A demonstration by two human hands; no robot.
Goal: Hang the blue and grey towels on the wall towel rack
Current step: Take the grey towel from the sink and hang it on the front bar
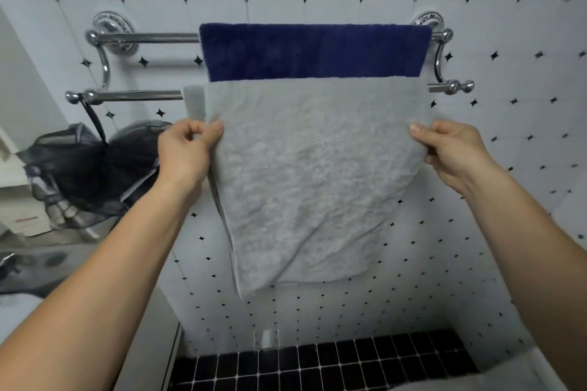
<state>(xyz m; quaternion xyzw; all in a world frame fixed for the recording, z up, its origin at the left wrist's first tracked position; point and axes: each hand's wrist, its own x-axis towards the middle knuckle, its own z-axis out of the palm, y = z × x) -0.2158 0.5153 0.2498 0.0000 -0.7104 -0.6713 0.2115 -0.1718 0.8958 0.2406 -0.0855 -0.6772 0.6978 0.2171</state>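
Two towels on the rack (139, 38): blue towel (314, 52) hung, grey towel (314, 174) pinched at both edges by our left hand (185, 151) and right hand (451, 149); uneven tugging risks sliding it off.

Hidden and cut-off parts around the two grips

Lower rail (133, 94) is covered between the grips by the grey towel (311, 174); blue towel (314, 51) lower part is hidden behind it. Fingers of left hand (187, 149) and right hand (451, 152) are tucked behind the cloth. Both forearms are cropped at the bottom edge.
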